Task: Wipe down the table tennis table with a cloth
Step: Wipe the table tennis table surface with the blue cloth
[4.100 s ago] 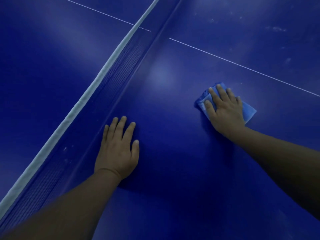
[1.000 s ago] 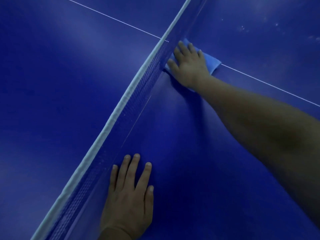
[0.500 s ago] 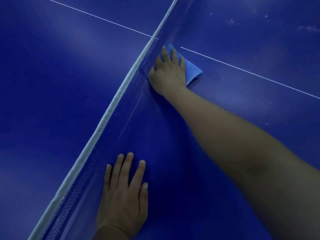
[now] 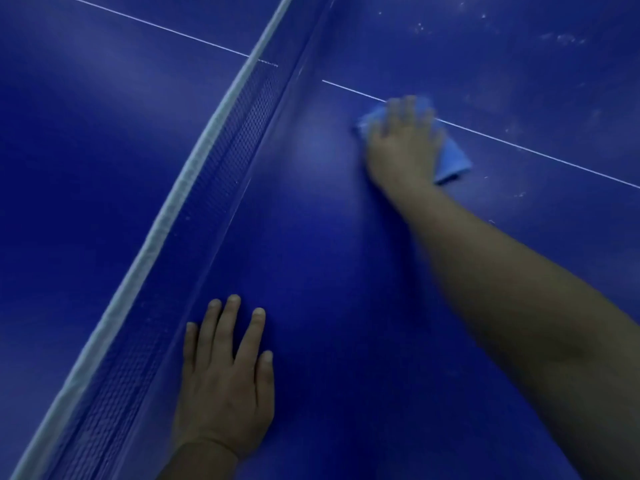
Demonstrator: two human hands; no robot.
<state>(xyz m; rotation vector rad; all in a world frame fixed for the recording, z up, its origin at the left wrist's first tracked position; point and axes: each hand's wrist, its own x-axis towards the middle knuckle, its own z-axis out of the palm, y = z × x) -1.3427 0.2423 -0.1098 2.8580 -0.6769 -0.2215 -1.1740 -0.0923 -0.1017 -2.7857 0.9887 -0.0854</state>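
Note:
The dark blue table tennis table (image 4: 346, 271) fills the view. My right hand (image 4: 401, 143) presses flat on a light blue cloth (image 4: 452, 161) that lies over the white centre line (image 4: 540, 154), to the right of the net; the hand is blurred. The cloth shows at the fingertips and at the hand's right side, the rest is under the palm. Near the bottom, beside the net, my left hand (image 4: 225, 379) rests flat on the table with fingers spread and holds nothing.
The net (image 4: 221, 147) with its white top band runs diagonally from the bottom left to the top middle. Pale dust specks (image 4: 561, 38) dot the surface at the upper right, beyond the centre line.
My right hand has slid the cloth away from the net, to the right along the centre line. My left hand stays planted in the same spot.

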